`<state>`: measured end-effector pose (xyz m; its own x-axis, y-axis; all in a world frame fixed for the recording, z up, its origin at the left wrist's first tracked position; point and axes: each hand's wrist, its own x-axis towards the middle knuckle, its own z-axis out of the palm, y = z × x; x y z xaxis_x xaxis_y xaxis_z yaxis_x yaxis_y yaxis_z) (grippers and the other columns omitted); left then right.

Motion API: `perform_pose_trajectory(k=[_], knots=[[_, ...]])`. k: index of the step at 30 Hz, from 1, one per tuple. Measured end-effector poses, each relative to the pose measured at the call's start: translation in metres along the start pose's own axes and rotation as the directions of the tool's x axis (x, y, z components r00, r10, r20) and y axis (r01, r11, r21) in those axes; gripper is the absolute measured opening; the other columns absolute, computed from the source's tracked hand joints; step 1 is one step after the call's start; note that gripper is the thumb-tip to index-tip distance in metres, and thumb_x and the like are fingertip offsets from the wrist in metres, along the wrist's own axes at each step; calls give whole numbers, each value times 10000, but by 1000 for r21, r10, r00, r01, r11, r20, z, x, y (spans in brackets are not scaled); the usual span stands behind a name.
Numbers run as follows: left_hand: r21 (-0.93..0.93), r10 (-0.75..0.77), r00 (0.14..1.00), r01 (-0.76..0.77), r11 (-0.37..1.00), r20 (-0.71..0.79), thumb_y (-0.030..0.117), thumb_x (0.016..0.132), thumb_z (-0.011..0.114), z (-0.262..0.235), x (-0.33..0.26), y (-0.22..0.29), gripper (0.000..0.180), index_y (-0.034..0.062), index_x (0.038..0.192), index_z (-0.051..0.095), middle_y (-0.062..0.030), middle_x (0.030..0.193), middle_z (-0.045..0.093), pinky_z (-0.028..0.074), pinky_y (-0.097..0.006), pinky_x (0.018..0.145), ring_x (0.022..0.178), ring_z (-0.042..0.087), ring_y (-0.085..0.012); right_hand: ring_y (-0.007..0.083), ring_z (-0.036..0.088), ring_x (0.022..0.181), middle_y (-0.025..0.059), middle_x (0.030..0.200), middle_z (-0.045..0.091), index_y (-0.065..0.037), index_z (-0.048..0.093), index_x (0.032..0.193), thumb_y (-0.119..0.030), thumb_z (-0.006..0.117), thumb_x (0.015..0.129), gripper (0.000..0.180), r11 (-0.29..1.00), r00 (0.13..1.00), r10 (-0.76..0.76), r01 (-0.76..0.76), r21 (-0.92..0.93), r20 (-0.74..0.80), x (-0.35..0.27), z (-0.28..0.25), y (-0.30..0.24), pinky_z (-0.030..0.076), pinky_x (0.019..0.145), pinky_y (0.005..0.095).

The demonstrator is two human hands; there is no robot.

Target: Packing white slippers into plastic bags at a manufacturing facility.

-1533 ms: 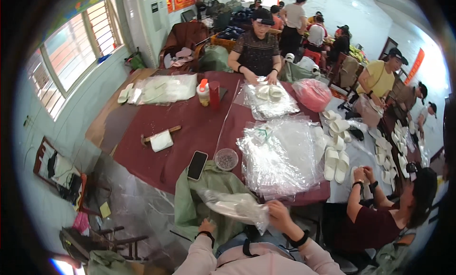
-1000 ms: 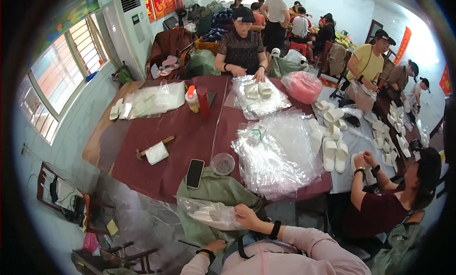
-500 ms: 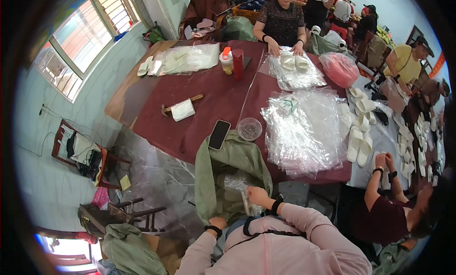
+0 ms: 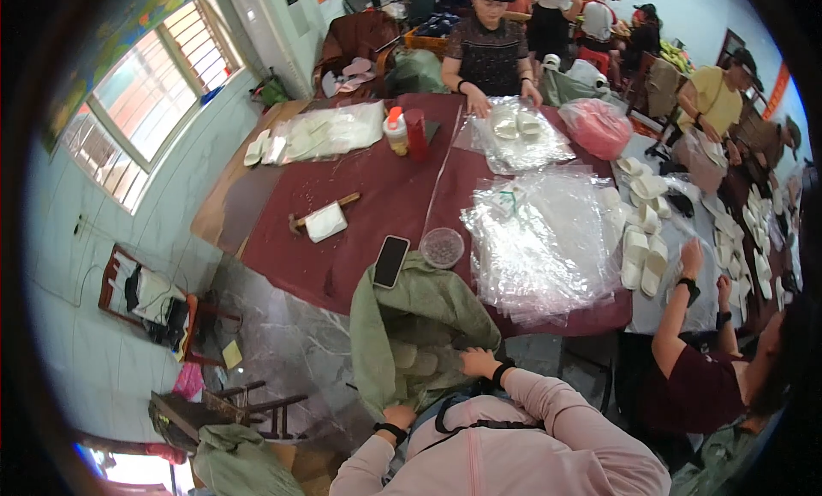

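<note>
A green woven sack point(image 4: 374, 333) hangs open against the near edge of the table, in front of my body. Inside it lie pale slippers point(image 4: 417, 359) in clear plastic, partly hidden in its shadow. My left hand point(image 4: 400, 416) is closed on the sack's near edge at its lower left. At the right side of the opening, my right hand point(image 4: 479, 363) has its fingers curled over the sack's edge, beside the slippers. A black phone point(image 4: 391, 261) and a round clear tub point(image 4: 443, 248) of small pieces sit at the sack's far edge.
Clear plastic bags point(image 4: 548, 239) are stacked on the dark red table point(image 4: 377, 184). A hammer point(image 4: 342, 201), a red bottle point(image 4: 415, 135) and loose slippers point(image 4: 644, 258) lie around. Across the table a person point(image 4: 488, 55) handles bagged slippers; another point(image 4: 711, 350) works at right.
My right hand has let go of the clear bag of slippers, now down in the sack, and shifted right to the sack's edge. The person at right has spread their hands apart.
</note>
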<state>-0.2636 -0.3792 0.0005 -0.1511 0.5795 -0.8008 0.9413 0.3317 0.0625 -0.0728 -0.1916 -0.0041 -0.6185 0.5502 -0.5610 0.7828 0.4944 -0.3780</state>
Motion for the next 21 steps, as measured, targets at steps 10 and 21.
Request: perform_pose_trajectory(k=[10, 21], knots=[[128, 308, 947, -317, 940, 87, 445, 759, 570, -46, 47, 1, 420, 51, 877, 656, -173, 903, 628, 465, -430, 721, 852, 593, -350, 314, 533, 1034, 153, 1107, 566, -93, 536, 1127, -295, 507, 787, 396, 958, 978, 168, -191, 213, 120, -25, 17, 76, 398, 866, 464], [361, 405, 873, -483, 798, 272, 198, 734, 538, -157, 73, 87, 260, 6, 892, 618, -212, 955, 601, 461, -431, 758, 905, 581, -351, 292, 580, 893, 150, 967, 608, -56, 527, 1109, -239, 541, 824, 338, 826, 888, 256, 4, 564, -382, -123, -30, 148, 454, 767, 368]])
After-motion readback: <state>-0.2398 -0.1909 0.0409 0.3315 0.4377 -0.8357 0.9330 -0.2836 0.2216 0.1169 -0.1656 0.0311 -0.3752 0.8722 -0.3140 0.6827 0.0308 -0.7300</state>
